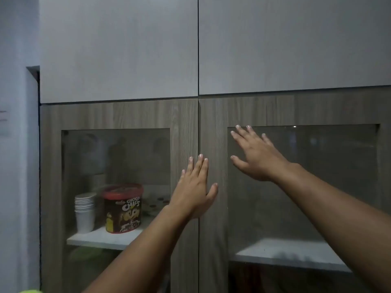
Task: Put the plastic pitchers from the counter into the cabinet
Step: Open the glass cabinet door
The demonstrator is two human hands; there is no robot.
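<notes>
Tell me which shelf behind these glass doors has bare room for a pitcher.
The right shelf, behind the right door's glass, looks bare. The left shelf is crowded: stacked paper cups beside a cereal tub fill its front, leaving little room.

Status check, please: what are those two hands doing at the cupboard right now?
Left hand, right hand flat and open on shut cabinet doors. No pitchers in sight. Cups, cereal tub behind glass.

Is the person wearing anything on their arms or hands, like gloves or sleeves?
No. The left hand and the right hand are both bare, with no gloves, rings, watch or bracelets to be seen. Both forearms are bare too, as far as the picture shows; no sleeve comes into view. The fingers have short, plain fingernails with no polish.
</notes>
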